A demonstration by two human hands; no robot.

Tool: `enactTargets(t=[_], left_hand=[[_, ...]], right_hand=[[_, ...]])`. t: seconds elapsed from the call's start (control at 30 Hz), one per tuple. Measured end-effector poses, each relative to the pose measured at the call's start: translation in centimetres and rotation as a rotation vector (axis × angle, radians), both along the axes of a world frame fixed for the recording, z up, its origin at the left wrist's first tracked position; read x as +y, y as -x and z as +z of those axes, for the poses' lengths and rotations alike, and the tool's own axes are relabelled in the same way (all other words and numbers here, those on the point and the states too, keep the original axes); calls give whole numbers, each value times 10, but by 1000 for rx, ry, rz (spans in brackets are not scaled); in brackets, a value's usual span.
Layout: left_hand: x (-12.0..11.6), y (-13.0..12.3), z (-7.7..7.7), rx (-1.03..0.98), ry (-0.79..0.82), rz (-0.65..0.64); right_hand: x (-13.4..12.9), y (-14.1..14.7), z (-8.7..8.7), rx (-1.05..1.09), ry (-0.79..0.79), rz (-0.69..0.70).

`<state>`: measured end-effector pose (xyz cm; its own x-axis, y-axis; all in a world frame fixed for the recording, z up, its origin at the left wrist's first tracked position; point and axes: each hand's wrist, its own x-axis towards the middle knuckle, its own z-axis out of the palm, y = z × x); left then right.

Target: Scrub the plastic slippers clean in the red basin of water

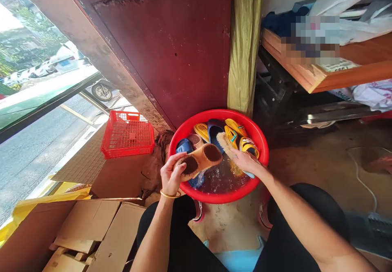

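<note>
My left hand point(172, 172) grips a tan slipper point(200, 159) at one end, its sole with two dark brown patches turned up toward me. It is held over the near left part of a red basin point(222, 198). In my right hand point(246, 161) is a scrub brush point(226, 142) with pale bristles, a short way right of the slipper and apart from it. Water point(219, 178) fills the basin's near part. Yellow slippers point(235, 128), a dark blue slipper point(216, 131) and a blue slipper point(184, 145) lie piled toward its far side.
A red plastic crate point(128, 135) stands left of the basin, with cardboard boxes point(88, 223) nearer me. Behind rises a dark red door point(171, 47) beside a yellowish curtain point(245, 43). A wooden tray table point(352, 74) holding bags is at right. A cable point(364, 178) lies on the floor.
</note>
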<state>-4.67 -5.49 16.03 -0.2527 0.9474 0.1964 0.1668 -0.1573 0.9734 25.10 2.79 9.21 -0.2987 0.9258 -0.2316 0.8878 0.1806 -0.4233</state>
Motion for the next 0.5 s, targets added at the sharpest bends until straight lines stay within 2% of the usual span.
enactTargets(t=[0.1,0.23,0.33,0.43,0.5], left_hand=[[16,-7,-21,-119,-1,50],[38,-25,-66,-314,170,-23],[45,-27,-90,-453,270,38],[48,-21,-98,-577,367,40],[50,-17,-100,-650,423,6]], right_hand=[[6,7,-4,149,-61,-72],[9,28,-6,219,-73,-72],[-8,43,1,186,-3,27],[-42,52,12,142,52,226],[-59,56,18,67,28,324]])
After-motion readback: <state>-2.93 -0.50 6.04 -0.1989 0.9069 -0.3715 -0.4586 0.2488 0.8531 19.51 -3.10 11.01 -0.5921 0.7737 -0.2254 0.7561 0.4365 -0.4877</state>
